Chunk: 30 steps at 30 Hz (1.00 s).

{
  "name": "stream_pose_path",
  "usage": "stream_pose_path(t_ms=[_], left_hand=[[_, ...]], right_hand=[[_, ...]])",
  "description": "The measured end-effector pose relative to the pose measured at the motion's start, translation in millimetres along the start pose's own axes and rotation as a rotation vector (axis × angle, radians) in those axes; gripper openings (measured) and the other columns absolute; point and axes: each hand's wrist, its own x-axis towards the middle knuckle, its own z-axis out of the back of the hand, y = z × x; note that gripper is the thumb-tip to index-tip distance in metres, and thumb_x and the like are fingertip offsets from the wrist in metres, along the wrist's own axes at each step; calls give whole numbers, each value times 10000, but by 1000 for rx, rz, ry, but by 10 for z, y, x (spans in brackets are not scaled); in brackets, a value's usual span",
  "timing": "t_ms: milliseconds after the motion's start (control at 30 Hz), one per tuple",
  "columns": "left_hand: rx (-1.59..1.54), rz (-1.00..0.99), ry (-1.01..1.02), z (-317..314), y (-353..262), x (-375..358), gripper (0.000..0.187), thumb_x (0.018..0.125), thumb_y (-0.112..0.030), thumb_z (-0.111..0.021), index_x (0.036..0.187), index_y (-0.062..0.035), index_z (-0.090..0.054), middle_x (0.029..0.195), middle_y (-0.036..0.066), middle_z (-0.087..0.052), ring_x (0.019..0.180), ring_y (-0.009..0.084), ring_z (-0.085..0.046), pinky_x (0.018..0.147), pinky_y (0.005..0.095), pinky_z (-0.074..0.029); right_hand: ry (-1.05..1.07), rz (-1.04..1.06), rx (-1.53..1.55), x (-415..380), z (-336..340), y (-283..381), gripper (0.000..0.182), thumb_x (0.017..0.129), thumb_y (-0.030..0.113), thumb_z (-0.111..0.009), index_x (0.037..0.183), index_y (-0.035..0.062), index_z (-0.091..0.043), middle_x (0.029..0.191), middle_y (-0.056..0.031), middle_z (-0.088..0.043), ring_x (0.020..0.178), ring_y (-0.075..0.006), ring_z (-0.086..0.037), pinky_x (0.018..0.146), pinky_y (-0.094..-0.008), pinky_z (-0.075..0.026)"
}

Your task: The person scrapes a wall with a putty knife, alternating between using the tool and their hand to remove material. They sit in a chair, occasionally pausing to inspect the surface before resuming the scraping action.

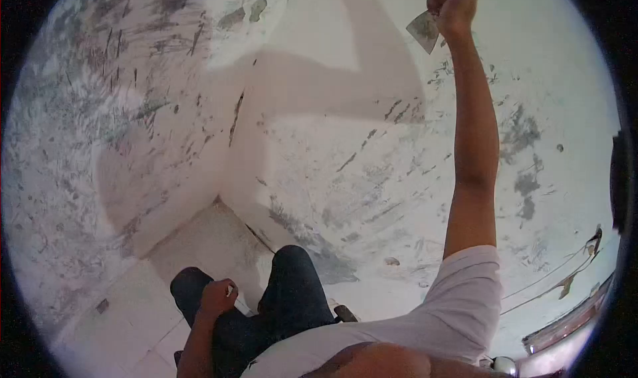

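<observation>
Low at seven o'clock, the left hand [217, 297] rests curled in a loose fist on the knee [199, 291]. High at one o'clock, the right hand [453, 6] clamps a scraper [424, 31], blade jutting below-left of the fingers against the wall [319, 145].

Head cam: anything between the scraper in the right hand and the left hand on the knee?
Only wall, scuffed and patchy, with nothing fixed to it. The scraper is in the right hand high up; the left hand rests on the knee.
</observation>
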Motion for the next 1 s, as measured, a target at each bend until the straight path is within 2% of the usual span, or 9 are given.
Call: stream_pose_path(t_ms=[33,367,467,633,700,767,833,933,1000], left_hand=[[21,3,-8,1,-11,-22,146,795,-261,-665,837,-122,-683,591,98,-604,589,292,-620,593,409,-497],[-23,-49,-23,8,43,-35,146,793,-247,-663,820,-104,-678,594,98,-607,561,299,-618,591,422,-499],[11,-6,-21,33,-45,-41,151,788,-243,-667,828,-97,-680,593,104,-606,558,290,-618,583,407,-500],[26,-33,-43,48,-26,-19,153,786,-236,-668,840,-94,-684,590,110,-608,561,290,-621,590,402,-506],[58,-3,1,38,-46,-15,153,788,-235,-666,844,-94,-685,592,111,-608,569,291,-621,592,401,-506],[50,-47,-39,9,-39,-43,153,790,-237,-664,849,-98,-688,591,111,-606,576,290,-622,590,406,-504],[79,-6,8,60,-96,-100,163,802,-241,-651,856,-90,-682,626,116,-619,619,289,-632,625,408,-504],[78,20,49,128,-128,-34,165,802,-243,-650,860,-92,-684,627,117,-620,622,294,-633,639,412,-505],[43,35,61,59,-143,-71,157,791,-241,-662,857,-102,-692,593,114,-607,581,301,-623,618,415,-505]], right_hand=[[39,28,-181,76,229,-730,529,993,499,-324,616,137,-405,482,35,-325,389,-70,-297,347,-251,-238],[356,83,-285,-106,-34,-382,510,1007,425,-292,610,125,-403,482,5,-354,379,-87,-303,345,-265,-242],[-4,-64,132,-42,-40,-16,529,996,464,-325,599,125,-407,457,22,-332,361,-87,-299,339,-269,-238],[238,-4,-278,-48,54,-257,522,991,459,-330,594,130,-415,456,13,-340,354,-93,-299,331,-273,-230],[-39,-193,162,25,103,-83,530,994,461,-338,589,125,-403,456,18,-334,365,-82,-297,345,-259,-245],[-59,-113,84,-53,159,-231,551,997,476,-331,583,120,-401,450,19,-329,361,-80,-289,343,-257,-241],[380,307,-250,-18,174,-517,569,1000,489,-319,578,116,-401,446,21,-318,344,-82,-269,325,-268,-218],[44,-91,21,12,46,-46,560,1002,480,-341,584,112,-399,454,31,-320,371,-71,-293,344,-253,-239],[42,71,-53,-27,120,-276,555,1001,480,-349,585,118,-410,453,36,-322,364,-74,-293,342,-254,-238]])
